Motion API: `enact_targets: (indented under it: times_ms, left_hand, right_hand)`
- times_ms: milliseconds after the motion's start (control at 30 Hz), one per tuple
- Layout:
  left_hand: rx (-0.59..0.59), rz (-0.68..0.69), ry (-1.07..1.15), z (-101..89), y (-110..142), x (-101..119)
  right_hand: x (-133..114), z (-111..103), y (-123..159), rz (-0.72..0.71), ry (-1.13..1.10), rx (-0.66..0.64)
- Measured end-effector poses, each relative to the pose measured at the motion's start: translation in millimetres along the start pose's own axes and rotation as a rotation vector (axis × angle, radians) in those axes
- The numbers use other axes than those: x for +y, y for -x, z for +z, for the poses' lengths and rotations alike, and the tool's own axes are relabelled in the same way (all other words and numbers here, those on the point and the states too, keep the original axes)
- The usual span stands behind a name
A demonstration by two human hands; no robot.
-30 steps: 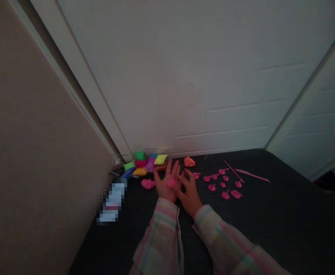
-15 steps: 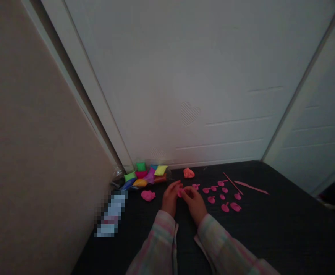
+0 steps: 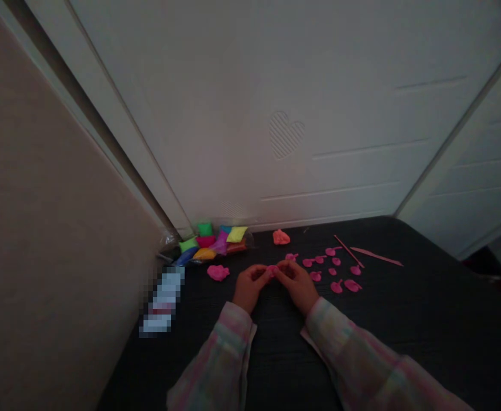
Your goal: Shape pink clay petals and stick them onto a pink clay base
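My left hand (image 3: 249,285) and my right hand (image 3: 298,281) meet over the dark mat (image 3: 404,325), fingers curled. Between their fingertips they pinch a small piece of pink clay (image 3: 271,270). Both sleeves are pale plaid. Right of my hands lie several small pink clay pieces (image 3: 333,271) shaped like petals. A larger pink clay lump (image 3: 218,272) rests just left of my left hand.
Coloured clay packets (image 3: 211,245) are piled in the back left corner against the white panel. An orange-red clay lump (image 3: 281,237) sits behind my hands. Two thin pink sticks (image 3: 364,255) lie at the back right. A blurred-out object (image 3: 162,302) lies by the left wall.
A second ago my left palm was open with a pink ball on it under my right fingers. Now both hands are curled and pinch the clay between their fingertips.
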State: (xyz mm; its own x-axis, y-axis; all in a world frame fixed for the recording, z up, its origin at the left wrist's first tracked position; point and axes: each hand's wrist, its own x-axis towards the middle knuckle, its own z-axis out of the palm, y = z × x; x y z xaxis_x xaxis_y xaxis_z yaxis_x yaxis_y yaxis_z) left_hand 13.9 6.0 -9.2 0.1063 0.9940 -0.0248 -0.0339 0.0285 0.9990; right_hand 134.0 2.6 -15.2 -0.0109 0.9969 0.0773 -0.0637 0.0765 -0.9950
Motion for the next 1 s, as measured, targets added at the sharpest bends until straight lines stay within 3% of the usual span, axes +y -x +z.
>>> enact_targets:
  times_ms: [333,633,1000]
  left_hand:
    - [0.039,0.028,-0.141,-0.1,-0.2,3.4]
    - [0.044,0.052,-0.066,0.2,-2.4,-0.6]
    - [0.036,-0.009,-0.026,-0.3,-2.3,3.1]
  right_hand:
    - [-0.4,-0.2,-0.2,-0.026,0.073,-0.002]
    - [-3.5,-3.9,-1.2,-0.107,0.32,-0.042]
    - [-1.2,-7.3,-3.1,-0.112,0.359,-0.084]
